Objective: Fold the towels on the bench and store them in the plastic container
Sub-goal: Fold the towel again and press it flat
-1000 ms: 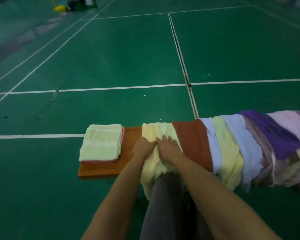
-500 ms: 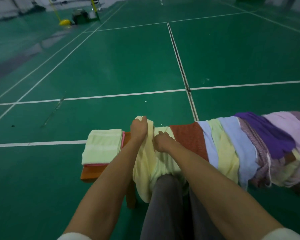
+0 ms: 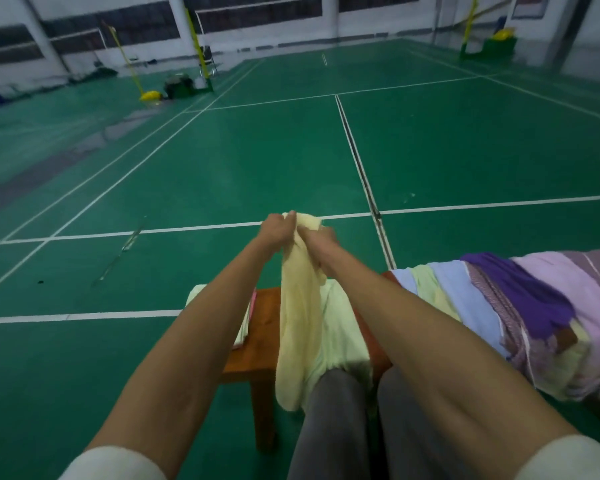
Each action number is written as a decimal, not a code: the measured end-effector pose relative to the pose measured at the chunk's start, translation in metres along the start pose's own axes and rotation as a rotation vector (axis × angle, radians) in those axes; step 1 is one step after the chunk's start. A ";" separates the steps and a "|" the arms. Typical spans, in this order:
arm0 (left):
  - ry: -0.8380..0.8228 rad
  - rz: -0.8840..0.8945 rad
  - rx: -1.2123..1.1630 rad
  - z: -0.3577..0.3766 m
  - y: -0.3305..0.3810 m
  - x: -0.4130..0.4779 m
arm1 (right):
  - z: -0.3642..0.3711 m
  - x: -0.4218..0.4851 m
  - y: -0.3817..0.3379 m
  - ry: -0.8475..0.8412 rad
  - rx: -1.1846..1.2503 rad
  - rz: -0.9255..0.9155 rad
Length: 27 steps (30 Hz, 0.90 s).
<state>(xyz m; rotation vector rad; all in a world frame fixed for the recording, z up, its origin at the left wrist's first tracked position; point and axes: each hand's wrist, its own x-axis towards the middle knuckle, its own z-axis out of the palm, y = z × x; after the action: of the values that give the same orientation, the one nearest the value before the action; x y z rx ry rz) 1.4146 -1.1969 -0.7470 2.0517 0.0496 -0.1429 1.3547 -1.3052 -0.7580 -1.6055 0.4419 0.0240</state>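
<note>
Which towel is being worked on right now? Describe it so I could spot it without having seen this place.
Find the wooden bench on the green court, draped with towels along its right side. Above its left end, the left hand and right hand grip one pale yellow towel by its top edge. It is the only towel lifted and hanging bunched; the purple towel and its neighbours lie draped.

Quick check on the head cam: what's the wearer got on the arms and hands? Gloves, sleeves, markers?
No gloves or markers visible. Both the left hand and the right hand are bare, as are the forearms. Off-white sleeves are pushed up: the left sleeve and right sleeve show at the bottom corners. No watch, rings or bands discernible.
</note>
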 end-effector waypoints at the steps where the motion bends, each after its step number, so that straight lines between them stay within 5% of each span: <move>1: 0.021 -0.034 0.000 -0.003 0.002 -0.001 | -0.005 0.001 -0.012 0.049 -0.008 -0.032; 5: 0.103 -0.170 -0.270 -0.007 0.014 -0.016 | -0.028 0.007 -0.055 0.145 0.110 -0.190; 11: 0.283 -0.126 -0.443 -0.007 0.027 -0.013 | -0.035 -0.012 -0.026 -0.356 -0.080 0.075; 15: 0.346 0.066 -0.388 -0.022 0.035 -0.009 | -0.058 -0.003 -0.052 -0.269 0.260 -0.078; 18: 0.301 0.098 -0.462 -0.026 0.049 -0.010 | -0.063 0.005 -0.075 -0.405 0.556 -0.062; 21: 0.242 -0.009 -0.515 -0.022 0.053 -0.012 | -0.048 -0.003 -0.046 -0.635 0.311 0.087; 23: 0.229 -0.012 -0.557 -0.020 0.051 -0.013 | -0.047 -0.008 -0.034 -0.630 0.296 0.130; 27: 0.187 0.010 -0.526 -0.024 0.041 -0.018 | -0.056 -0.002 -0.052 -0.495 0.662 0.094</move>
<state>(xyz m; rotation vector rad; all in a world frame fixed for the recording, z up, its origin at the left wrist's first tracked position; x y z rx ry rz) 1.4026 -1.1941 -0.6972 1.5342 0.1743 0.0660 1.3541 -1.3574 -0.7027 -0.8809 0.1115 0.3090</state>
